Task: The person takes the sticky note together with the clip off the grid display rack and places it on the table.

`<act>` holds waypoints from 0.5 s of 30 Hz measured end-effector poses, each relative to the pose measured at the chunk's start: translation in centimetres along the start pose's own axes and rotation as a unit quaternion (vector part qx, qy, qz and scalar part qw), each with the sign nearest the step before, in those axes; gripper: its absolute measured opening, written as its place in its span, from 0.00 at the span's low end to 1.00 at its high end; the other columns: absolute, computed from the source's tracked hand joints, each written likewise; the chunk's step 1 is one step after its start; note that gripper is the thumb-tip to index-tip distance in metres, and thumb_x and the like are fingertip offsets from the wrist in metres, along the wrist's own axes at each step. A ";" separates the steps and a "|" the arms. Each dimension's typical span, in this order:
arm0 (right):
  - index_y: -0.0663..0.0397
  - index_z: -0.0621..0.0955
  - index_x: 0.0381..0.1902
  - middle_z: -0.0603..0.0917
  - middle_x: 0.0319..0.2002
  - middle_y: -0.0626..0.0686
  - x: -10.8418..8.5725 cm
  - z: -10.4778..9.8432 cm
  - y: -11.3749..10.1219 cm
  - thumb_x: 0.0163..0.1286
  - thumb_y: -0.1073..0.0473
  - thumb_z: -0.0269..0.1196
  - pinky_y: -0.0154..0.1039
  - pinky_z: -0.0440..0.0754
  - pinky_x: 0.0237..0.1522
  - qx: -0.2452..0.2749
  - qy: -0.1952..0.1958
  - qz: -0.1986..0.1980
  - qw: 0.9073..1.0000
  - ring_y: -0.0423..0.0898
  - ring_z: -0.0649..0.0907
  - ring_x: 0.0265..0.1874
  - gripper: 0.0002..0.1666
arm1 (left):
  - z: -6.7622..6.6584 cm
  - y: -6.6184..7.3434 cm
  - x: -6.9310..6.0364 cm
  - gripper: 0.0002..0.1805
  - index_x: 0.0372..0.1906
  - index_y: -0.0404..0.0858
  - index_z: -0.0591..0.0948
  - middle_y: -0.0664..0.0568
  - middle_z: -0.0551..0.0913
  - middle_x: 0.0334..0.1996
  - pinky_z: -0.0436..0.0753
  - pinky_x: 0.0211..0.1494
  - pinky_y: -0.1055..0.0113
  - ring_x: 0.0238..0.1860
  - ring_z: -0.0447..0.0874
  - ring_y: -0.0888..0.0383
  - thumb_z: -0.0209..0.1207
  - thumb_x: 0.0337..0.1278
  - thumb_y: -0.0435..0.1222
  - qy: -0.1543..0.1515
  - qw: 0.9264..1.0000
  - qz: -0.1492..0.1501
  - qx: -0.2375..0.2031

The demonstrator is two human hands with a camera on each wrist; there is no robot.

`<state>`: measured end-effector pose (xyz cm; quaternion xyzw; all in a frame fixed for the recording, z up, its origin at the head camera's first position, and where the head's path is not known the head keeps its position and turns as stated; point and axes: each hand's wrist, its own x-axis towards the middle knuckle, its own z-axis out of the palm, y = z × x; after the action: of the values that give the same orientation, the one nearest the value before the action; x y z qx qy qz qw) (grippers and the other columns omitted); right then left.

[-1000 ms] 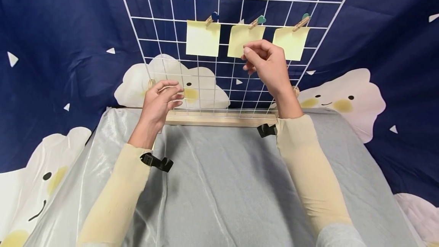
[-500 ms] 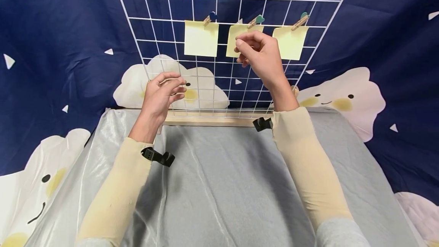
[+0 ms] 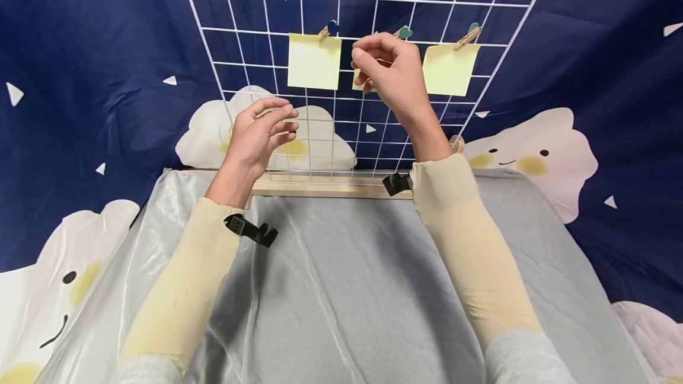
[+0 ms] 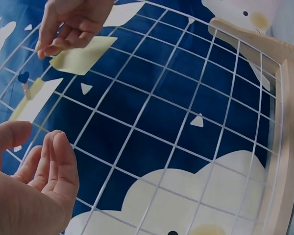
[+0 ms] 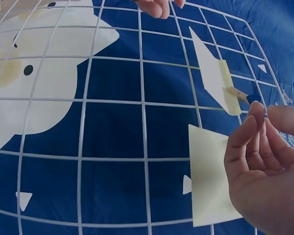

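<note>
Three yellow notes hang in a row on a white wire grid [image 3: 363, 118]: the left note [image 3: 313, 63] under a blue heart clothespin [image 3: 328, 30], the right note [image 3: 451, 69] under a green one [image 3: 468, 37]. My right hand [image 3: 397, 76], fingers bent and holding nothing visible, is in front of the middle note [image 5: 210, 178], hiding most of it in the head view; its green heart clothespin [image 3: 404, 32] shows behind the knuckles. Lower left, my left hand [image 3: 256, 135] is raised with loosely bent fingers, empty, below the left note.
The grid stands in a wooden base [image 3: 331, 186] at the back of a table covered with grey cloth [image 3: 320, 289]. Behind it hangs a dark blue curtain [image 3: 96, 28] with white clouds and triangles. A dark strap device sits on each wrist.
My right hand has moved left and slightly up across the middle note, covering more of it. My left hand has risen and shifted a little to the right. The notes hang as before.
</note>
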<state>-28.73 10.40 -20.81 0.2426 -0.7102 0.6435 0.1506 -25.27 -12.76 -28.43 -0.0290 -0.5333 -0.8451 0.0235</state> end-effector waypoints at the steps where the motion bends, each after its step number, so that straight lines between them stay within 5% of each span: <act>1: 0.62 0.85 0.43 0.84 0.31 0.59 0.1 0.2 -0.1 0.72 0.65 0.65 0.38 0.83 0.27 -0.002 0.000 -0.002 1.000 0.51 0.82 0.24 0.05 | 0.0 0.1 0.1 0.08 0.46 0.34 0.79 0.46 0.86 0.38 0.87 0.35 0.70 0.30 0.85 0.56 0.64 0.66 0.29 0.001 1.000 0.000 0.000; 15: 0.61 0.84 0.44 0.83 0.31 0.58 2.0 1.9 -0.6 0.71 0.65 0.65 0.34 0.83 0.24 -0.001 0.010 0.015 1.000 0.50 0.83 0.25 0.06 | 1.2 1.1 1.2 0.09 0.47 0.35 0.78 0.44 0.85 0.40 0.86 0.34 0.72 0.31 0.85 0.56 0.65 0.65 0.30 0.007 1.000 0.008 -0.003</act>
<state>-29.88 8.20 -19.46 0.2252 -0.7130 0.6473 0.1480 -26.40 -12.18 -26.84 -0.0276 -0.5305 -0.8465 0.0337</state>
